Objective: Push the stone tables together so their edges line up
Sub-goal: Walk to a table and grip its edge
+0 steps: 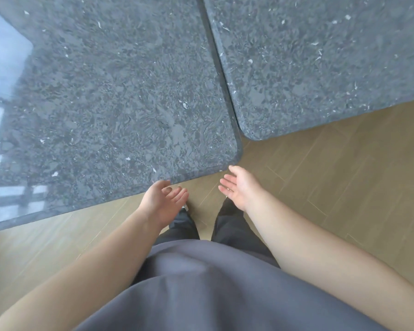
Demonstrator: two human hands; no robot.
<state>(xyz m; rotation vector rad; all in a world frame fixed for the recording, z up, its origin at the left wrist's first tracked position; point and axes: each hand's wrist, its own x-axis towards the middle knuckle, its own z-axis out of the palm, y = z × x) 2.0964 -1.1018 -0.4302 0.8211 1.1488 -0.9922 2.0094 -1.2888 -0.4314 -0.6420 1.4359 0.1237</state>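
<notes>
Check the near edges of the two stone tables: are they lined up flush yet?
No. The left table has its near corner closer to the person than the right table does, so the near edges sit offset, though the sides meet along the seam.

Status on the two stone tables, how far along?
Done: the left dark speckled stone table and right dark speckled stone table meet along their sides. In hand: nothing; left hand and right hand hover open. Left: near edges are offset, left table's corner juts out.

Indoor room: polished stone tables [120,91] on wood-plank floor [344,187].
</notes>
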